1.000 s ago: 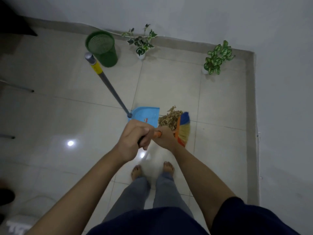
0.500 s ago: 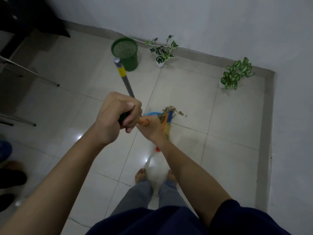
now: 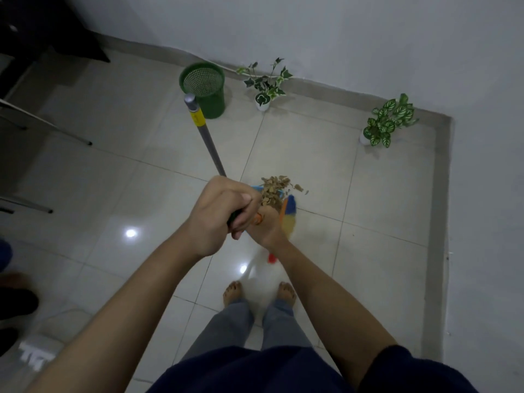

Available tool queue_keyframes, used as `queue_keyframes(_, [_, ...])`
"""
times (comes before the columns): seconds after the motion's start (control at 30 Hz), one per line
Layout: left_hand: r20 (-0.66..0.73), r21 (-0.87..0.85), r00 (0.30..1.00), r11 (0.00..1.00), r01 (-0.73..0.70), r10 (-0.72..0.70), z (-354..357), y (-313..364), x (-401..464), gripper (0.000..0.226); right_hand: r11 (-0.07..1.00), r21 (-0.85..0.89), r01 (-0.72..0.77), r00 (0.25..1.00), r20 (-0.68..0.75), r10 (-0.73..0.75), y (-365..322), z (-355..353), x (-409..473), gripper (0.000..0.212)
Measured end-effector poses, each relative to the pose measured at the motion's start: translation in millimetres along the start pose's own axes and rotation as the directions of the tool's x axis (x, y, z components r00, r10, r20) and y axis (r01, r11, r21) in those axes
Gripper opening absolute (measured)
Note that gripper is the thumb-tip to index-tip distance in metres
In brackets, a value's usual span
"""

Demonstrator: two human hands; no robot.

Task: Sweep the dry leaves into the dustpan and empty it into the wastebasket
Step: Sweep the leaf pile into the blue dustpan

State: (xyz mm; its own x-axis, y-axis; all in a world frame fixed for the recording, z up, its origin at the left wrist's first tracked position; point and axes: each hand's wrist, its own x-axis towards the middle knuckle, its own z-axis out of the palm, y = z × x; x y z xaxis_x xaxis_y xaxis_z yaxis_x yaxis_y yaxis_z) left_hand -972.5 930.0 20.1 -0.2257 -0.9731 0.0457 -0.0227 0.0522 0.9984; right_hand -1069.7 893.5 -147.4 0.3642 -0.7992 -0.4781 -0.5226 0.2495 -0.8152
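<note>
Curling tight, the fingers of the left hand (image 3: pixel 218 215) grip a dark green handle section, seemingly the lower end of the grey pole (image 3: pixel 208 143), which rises toward the far wall with a yellow band near its top. Just beside and touching it, the right hand (image 3: pixel 266 226) wraps round an orange broom handle (image 3: pixel 258 219); its fingers are mostly hidden under the left hand. Beyond the knuckles, the broom's bristles (image 3: pixel 289 215), blue, yellow and orange, are blurred at the floor. Dry leaves (image 3: pixel 273 188) lie heaped on the blue dustpan (image 3: pixel 256 188), only a sliver of which shows, with a few scraps on the tile (image 3: pixel 382 199) just right of it. Farther off, the green mesh wastebasket (image 3: pixel 204 89) stands upright by the wall, an ivy pot (image 3: pixel 262 99) beside it and a second potted plant (image 3: pixel 385 123) nearer the corner. Bare feet (image 3: pixel 232 292) stand on the tile below.
</note>
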Motion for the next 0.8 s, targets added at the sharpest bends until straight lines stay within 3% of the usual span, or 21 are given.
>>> queue_keyframes(0.2, [-0.025,0.069,0.999,0.997,-0.037,0.038,-14,20,-1,0.035,0.987,-0.064,0.146,0.988,-0.044,-0.148,-23,22,14,0.03])
queue_keyframes(0.4, [-0.053,-0.07,0.993,0.991,-0.111,0.108,-21,46,9,0.031,0.955,-0.051,0.291,0.951,-0.095,-0.294,-21,-11,10,0.028])
queue_keyframes(0.53, [-0.123,-0.123,0.982,0.98,-0.158,0.143,0,40,22,0.032,0.92,-0.122,0.373,0.914,-0.125,-0.387,-8,-51,15,0.05])
queue_keyframes(0.63, [-0.176,-0.101,0.975,0.982,-0.157,0.138,20,20,35,0.032,0.88,-0.215,0.424,0.892,-0.071,-0.447,2,-85,19,0.036])
queue_keyframes(0.7, [-0.188,-0.071,0.976,0.989,-0.13,0.115,35,0,45,0.036,0.858,-0.311,0.408,0.901,-0.01,-0.433,7,-104,24,0.039])
queue_keyframes(0.8, [-0.222,-0.052,0.974,0.997,-0.052,0.039,53,-30,54,0.035,0.867,-0.401,0.295,0.955,0.137,-0.262,28,-122,47,0.042])
